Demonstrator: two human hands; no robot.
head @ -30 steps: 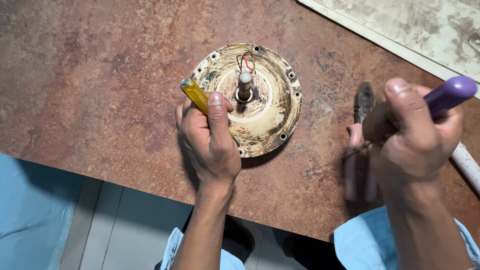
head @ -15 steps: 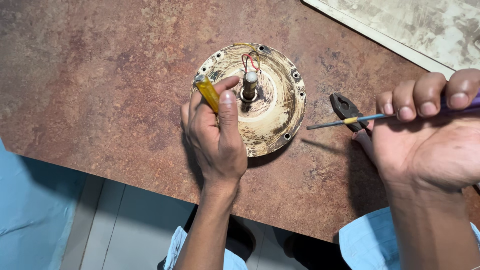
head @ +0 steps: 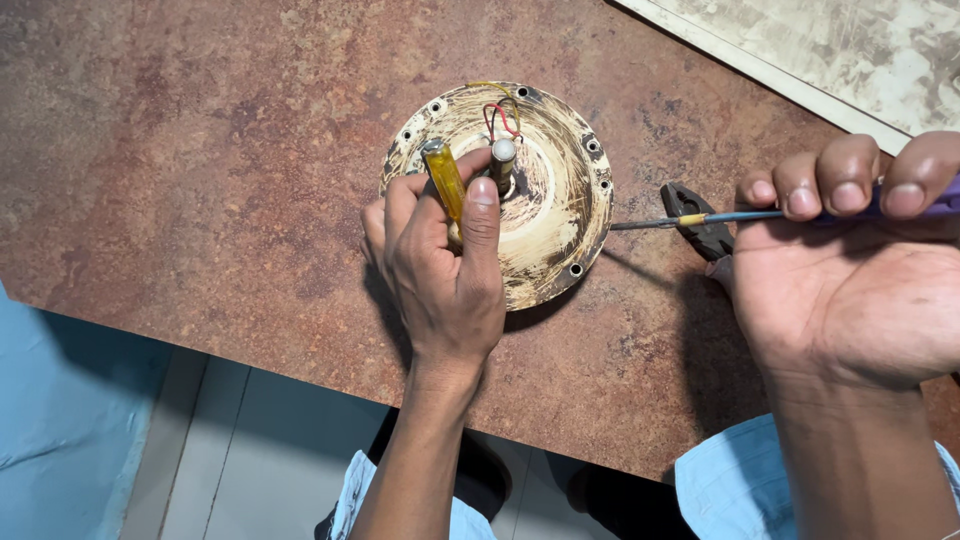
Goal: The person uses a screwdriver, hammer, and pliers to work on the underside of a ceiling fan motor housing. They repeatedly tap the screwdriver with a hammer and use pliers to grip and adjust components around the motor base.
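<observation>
- A person works at a mottled reddish-brown tabletop (head: 180,150), seen from above.
- A round, worn metal motor housing (head: 555,190) lies flat near the middle of the tabletop, closer to the far edge than the near one. A short shaft (head: 502,160) stands up from its centre, with red and yellow wires (head: 500,112) curling beside it.
- The left hand (head: 445,270) is closed around a yellow-handled tool (head: 443,180), thumb pressed up beside the shaft. The tool's long axis runs from the near edge toward the far edge, tilted slightly left.
- The right hand (head: 850,270) is closed around a purple-handled screwdriver (head: 760,213), palm up, near the right edge. Its long axis lies almost level across the tabletop, the tip pointing left at the housing's rim (whether it touches is unclear).
- Black pliers (head: 695,215) lie on the tabletop just under the screwdriver's shank.
- To do this well, I judge the left hand should brace the housing firmly while the screwdriver tip seats squarely before any force is applied, so that it cannot slip toward the fingers.
</observation>
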